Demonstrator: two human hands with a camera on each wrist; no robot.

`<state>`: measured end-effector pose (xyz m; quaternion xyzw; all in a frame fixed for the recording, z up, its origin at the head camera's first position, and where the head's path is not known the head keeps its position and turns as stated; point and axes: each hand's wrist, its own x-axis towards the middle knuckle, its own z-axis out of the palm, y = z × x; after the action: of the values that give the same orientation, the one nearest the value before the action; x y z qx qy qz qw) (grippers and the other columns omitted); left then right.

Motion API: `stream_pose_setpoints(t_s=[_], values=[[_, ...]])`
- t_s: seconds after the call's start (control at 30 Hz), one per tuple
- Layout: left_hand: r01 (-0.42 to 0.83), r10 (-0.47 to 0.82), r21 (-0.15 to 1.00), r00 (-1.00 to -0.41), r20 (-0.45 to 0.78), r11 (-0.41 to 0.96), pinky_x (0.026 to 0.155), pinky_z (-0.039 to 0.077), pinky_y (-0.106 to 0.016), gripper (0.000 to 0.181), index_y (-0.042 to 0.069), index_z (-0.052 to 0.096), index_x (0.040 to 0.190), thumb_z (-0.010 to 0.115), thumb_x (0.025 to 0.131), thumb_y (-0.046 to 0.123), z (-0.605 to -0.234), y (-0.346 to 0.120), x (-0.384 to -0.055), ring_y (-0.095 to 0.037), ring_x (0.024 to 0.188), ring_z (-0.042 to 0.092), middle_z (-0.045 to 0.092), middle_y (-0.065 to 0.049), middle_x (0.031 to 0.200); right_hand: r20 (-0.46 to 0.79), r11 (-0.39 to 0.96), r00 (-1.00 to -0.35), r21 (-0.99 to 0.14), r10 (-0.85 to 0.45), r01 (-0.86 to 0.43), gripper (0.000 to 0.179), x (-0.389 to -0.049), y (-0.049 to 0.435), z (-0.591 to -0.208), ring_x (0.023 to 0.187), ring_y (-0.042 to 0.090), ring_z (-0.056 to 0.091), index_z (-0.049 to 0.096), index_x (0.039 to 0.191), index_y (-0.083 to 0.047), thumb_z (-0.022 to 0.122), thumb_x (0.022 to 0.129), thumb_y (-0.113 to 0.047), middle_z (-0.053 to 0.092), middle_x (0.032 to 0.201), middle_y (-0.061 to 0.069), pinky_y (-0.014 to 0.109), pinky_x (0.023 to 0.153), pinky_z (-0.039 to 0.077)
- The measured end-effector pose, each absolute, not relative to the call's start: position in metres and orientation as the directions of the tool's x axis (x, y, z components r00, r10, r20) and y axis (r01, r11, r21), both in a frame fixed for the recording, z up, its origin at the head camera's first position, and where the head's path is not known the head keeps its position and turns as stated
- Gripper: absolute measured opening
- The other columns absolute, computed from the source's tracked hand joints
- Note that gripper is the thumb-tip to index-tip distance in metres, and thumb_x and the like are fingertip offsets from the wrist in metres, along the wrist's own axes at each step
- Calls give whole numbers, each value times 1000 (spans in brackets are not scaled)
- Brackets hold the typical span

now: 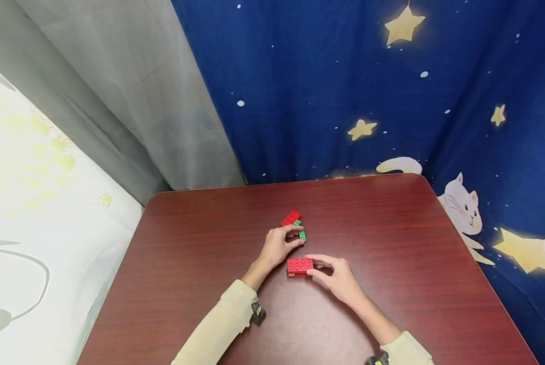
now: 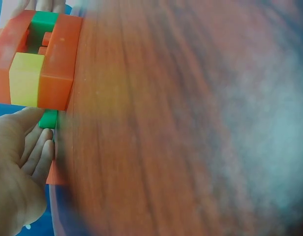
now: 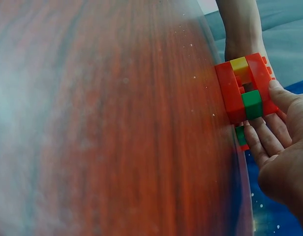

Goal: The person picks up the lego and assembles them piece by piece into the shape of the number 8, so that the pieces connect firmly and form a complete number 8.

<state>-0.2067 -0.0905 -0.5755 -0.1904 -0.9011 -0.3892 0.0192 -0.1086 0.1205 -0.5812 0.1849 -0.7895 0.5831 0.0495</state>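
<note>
Near the middle of the table, my right hand (image 1: 340, 280) grips the right end of a stack of toy building bricks (image 1: 300, 264). The right wrist view shows a red brick (image 3: 262, 81) on top, another red brick (image 3: 230, 93) below, with a yellow brick (image 3: 241, 70) and a green brick (image 3: 252, 104) between them. Farther back, my left hand (image 1: 276, 246) has thumb and fingers around a small green brick (image 1: 302, 235), pinching it at the table surface. A second green brick (image 1: 297, 222) and a loose red brick (image 1: 291, 218) lie just beyond its fingers.
The dark red wooden table (image 1: 199, 228) has rounded far corners. Behind it hang a blue star-patterned curtain (image 1: 309, 91) and a grey curtain (image 1: 131, 91). A pale patterned curtain (image 1: 48, 192) hangs along the left side.
</note>
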Motion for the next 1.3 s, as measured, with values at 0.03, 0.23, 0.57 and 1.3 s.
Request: stream_pose_setpoints(t_s=[0.03, 0.23, 0.57, 1.3], values=[[359, 329, 690, -926, 183, 629, 93, 58, -34, 38, 17, 79, 125, 88, 90, 25, -576, -91, -207, -6, 102, 75, 79, 4, 115, 294, 254, -927, -901, -234, -351, 35, -109, 120, -581, 95, 21, 77, 79, 125, -9, 86, 91, -12, 80, 110, 8, 41, 84, 62], [356, 339, 678, -926, 165, 643, 95, 58, -35, 39, 18, 79, 126, 89, 89, 26, -576, -92, -210, -7, 105, 74, 79, 4, 117, 283, 269, -931, -901, -230, -340, 35, -111, 119, -582, 97, 17, 77, 79, 125, -12, 87, 90, -14, 80, 110, 5, 33, 84, 61], [354, 336, 681, -927, 165, 641, 95, 57, -35, 36, 20, 79, 125, 87, 91, 27, -575, -93, -210, -8, 107, 74, 79, 5, 117, 252, 235, -939, -922, -236, -307, 35, -112, 119, -581, 98, 15, 76, 79, 125, -11, 86, 91, -14, 80, 111, 6, 27, 85, 60], [325, 353, 797, -923, 151, 509, 88, 60, -29, 35, 12, 78, 126, 85, 93, 22, -557, -98, -195, -9, 102, 76, 79, 1, 117, 267, 217, -935, -923, -233, -318, 35, -113, 119, -585, 98, 17, 77, 78, 123, -10, 87, 89, -10, 80, 111, 6, 28, 85, 61]])
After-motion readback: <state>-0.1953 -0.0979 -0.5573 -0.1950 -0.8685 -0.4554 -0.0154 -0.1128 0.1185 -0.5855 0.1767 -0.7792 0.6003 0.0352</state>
